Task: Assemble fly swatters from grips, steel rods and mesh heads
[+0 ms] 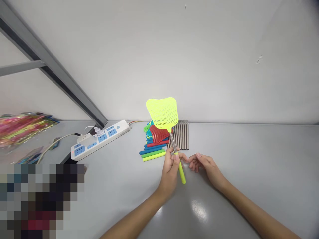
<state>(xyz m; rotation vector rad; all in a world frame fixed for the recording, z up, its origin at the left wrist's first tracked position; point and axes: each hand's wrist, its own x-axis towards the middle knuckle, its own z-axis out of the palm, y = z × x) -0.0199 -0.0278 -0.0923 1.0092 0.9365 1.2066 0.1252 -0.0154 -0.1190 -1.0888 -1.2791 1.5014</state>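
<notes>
A yellow-green fly swatter (163, 113) stands tilted over the table, its perforated head up and its grip (182, 172) pointing down towards me. My left hand (171, 167) is closed around it where the metal rod meets the grip. Just to the right, my right hand (205, 166) has its fingers loosely bent and apart from the thumb, with nothing seen in them. Its fingertips are close to those of the left hand; whether they touch I cannot tell. Behind the swatter lie loose swatter heads, a red one (159, 134) on top, partly hidden.
Coloured grip tubes (153, 154) lie left of my left hand. A row of metal rods (184, 136) lies behind my hands. Further left are a white power strip (117, 132) with plugs and cords, and plastic-wrapped colourful items (25, 127). A wall rises behind the table.
</notes>
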